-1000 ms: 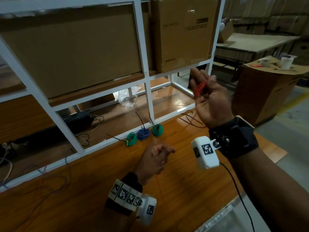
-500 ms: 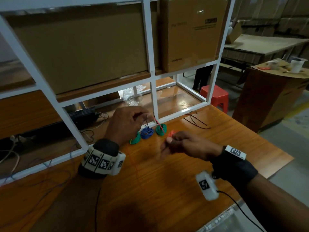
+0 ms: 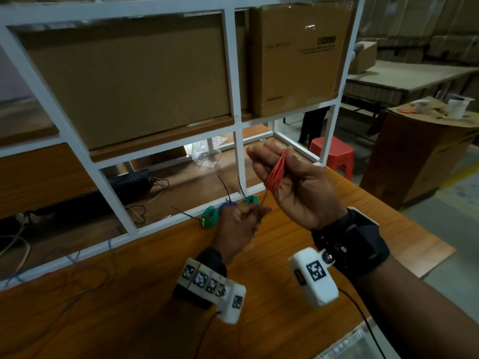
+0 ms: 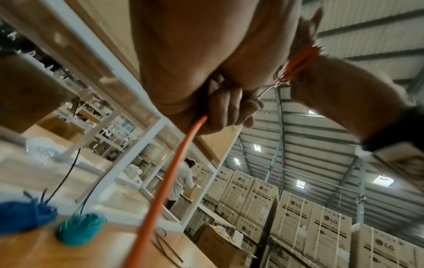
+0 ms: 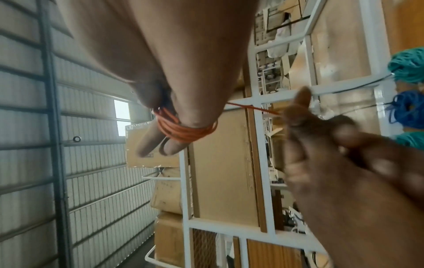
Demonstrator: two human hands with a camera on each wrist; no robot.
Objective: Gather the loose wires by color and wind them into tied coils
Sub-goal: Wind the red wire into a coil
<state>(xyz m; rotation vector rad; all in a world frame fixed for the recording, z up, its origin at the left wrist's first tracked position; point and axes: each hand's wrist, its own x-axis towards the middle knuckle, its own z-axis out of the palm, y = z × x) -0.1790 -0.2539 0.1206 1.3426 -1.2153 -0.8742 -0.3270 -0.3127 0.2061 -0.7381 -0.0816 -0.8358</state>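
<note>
Around our raised right hand [image 3: 293, 182], fingers loosely curled, the red wire [image 3: 276, 172] sits looped; just below, our left hand [image 3: 239, 224] pinches its free strand.

Glossy wooden table [image 3: 134, 301], white-painted, probably metal, rack [image 3: 237, 73], matt cardboard boxes [image 3: 298, 60].

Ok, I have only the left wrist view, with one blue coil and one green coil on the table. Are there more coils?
Observer: Yes, in the head view a second green coil lies left of the blue coil.
Operator: How does the red wire sit on the right hand?
Observer: Several loops go round its fingers.
Operator: Are loose wires left?
Observer: Yes, thin wires lie on the table's left part.
</note>
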